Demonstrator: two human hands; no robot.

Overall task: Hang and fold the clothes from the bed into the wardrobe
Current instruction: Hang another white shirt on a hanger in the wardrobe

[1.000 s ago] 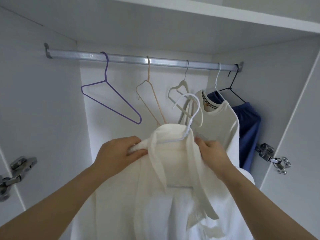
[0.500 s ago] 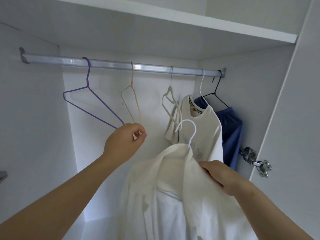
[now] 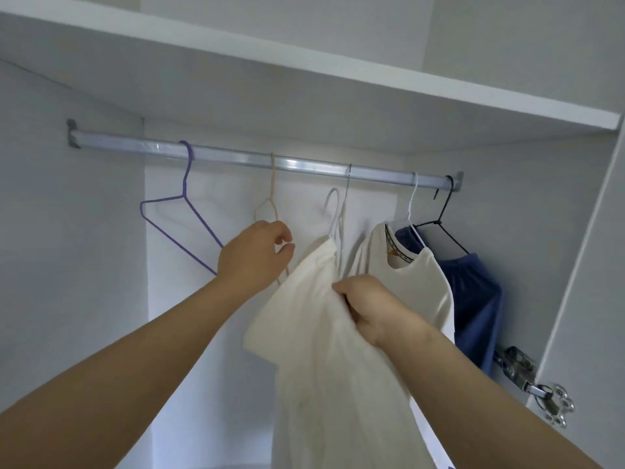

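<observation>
White shirt [image 3: 324, 333] on its white hanger [image 3: 333, 211], hook just below the rail [image 3: 304, 165], not yet on; right hand [image 3: 370, 308] fingers pinching the cloth; left hand [image 3: 253, 258] fingers loosely curled beside the beige hanger [image 3: 270, 211], contact unclear; cream tee [image 3: 416, 275] and blue garment [image 3: 473, 292] already hung at rail's right end.

**Shirt raised to the rail**

Right hand [image 3: 368, 309] grips a white shirt [image 3: 324, 350] on a white hanger [image 3: 333, 211], its hook just below the rail [image 3: 236, 157]. Left hand [image 3: 253, 255] touches the beige hanger [image 3: 270, 204], beside a purple hanger [image 3: 182, 211]. A cream tee [image 3: 416, 275] and blue garment [image 3: 473, 292] hang at right
</observation>
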